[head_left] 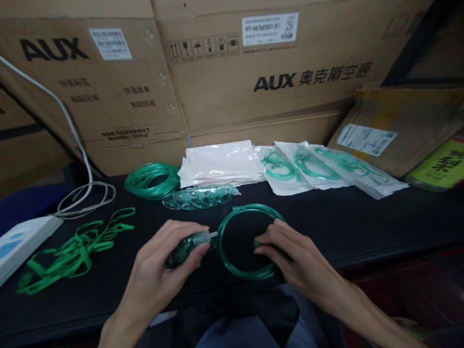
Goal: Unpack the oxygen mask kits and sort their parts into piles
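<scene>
My left hand is closed around a clear green oxygen mask, mostly hidden by my fingers. Its whitish connector sticks out to the right between thumb and forefinger, with the narrow tip near the tubing. My right hand pinches an end of the coiled green tubing, and the loop lies between both hands. Behind them, several clear masks rest in an overlapping row. Another coil of green tubing lies to their left.
Green elastic straps lie tangled at left, by a white power strip and cable. White pouches and packed mask sets line the back. Large cardboard boxes stand behind; a yellow-green labelled container is at right.
</scene>
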